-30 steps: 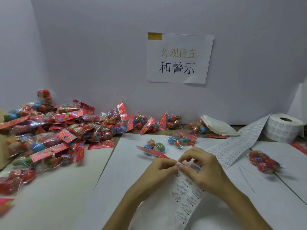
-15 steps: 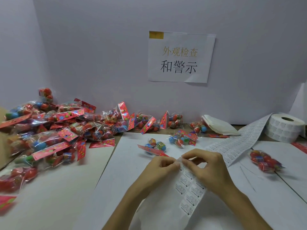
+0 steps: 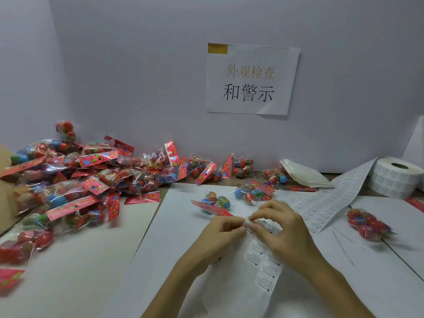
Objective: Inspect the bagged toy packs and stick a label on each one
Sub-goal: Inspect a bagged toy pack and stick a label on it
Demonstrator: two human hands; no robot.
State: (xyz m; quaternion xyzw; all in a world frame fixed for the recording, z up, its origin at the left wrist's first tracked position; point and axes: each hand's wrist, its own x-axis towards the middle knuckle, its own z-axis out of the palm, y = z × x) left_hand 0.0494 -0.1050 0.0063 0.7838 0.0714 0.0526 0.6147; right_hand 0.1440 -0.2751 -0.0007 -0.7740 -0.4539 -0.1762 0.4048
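Head view: against half a second ago little has shifted. Both hands sit at the same spot over the white sheet (image 3: pixel 174 226) on the table (image 3: pixel 68 276), and the label strip (image 3: pixel 263 262) trails toward the viewer as before; only a small label corner (image 3: pixel 247 219) now curls up between the fingertips (image 3: pixel 239 228). On the left hand (image 3: pixel 220 235) the grip is clamped on the strip's top edge, thumb against forefinger, the other fingers curled. On the right hand (image 3: pixel 282 230) the grip pinches the same edge from the other side, knuckles arched. One toy pack (image 3: pixel 214 203) lies just beyond the hands, untouched, with the pile of packs (image 3: pixel 80 180) well off to the left
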